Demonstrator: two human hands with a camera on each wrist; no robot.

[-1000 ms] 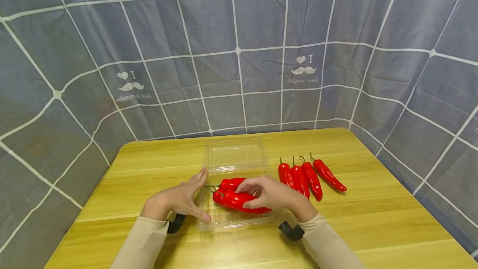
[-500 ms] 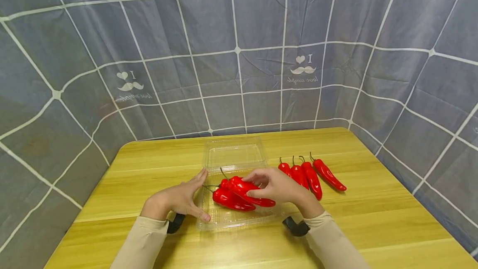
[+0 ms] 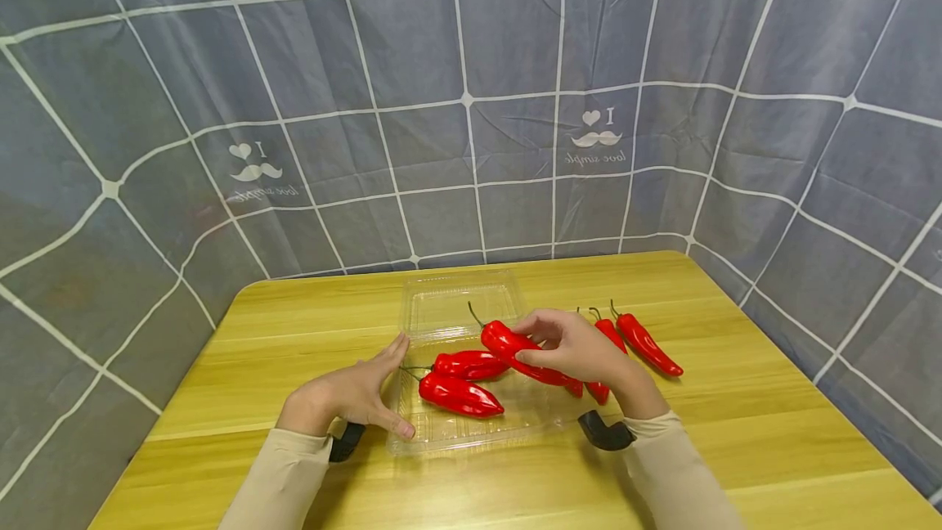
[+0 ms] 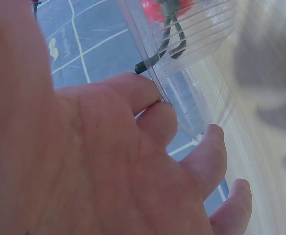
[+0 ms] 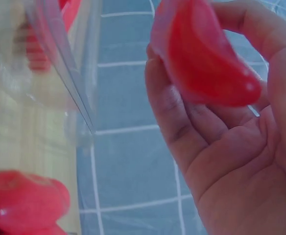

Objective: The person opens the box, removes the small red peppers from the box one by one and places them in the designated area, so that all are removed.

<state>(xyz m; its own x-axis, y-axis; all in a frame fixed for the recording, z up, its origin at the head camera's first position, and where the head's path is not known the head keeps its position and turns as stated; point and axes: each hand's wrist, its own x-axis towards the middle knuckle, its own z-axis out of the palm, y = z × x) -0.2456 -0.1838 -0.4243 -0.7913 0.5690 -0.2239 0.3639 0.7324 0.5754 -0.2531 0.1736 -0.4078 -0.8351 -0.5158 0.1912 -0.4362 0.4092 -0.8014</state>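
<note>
My right hand (image 3: pixel 577 350) pinches a red chili pepper (image 3: pixel 508 343) between thumb and fingers, its green stem pointing up and left. It is over the right side of a clear plastic clamshell box (image 3: pixel 471 438). In the right wrist view the tip of this pepper (image 5: pixel 206 58) juts toward the palm. Two more red peppers, a rear one (image 3: pixel 468 365) and a front one (image 3: pixel 459 396), lie side by side in the box with stems to the left. My left hand (image 3: pixel 356 391) rests at the box's left edge, fingers spread; the left wrist view shows its fingers by the clear rim (image 4: pixel 155 81).
The box's lid (image 3: pixel 464 305) lies folded back behind it. Several red peppers are on the wooden table right of the box, the outermost pepper (image 3: pixel 648 345) in full view and others partly behind my right hand. A grey checked curtain (image 3: pixel 515 145) surrounds the table.
My right hand has lifted the pepper from on top of the others in the box and carried it to the right, its stem swinging upward. The left hand has stayed in place.
</note>
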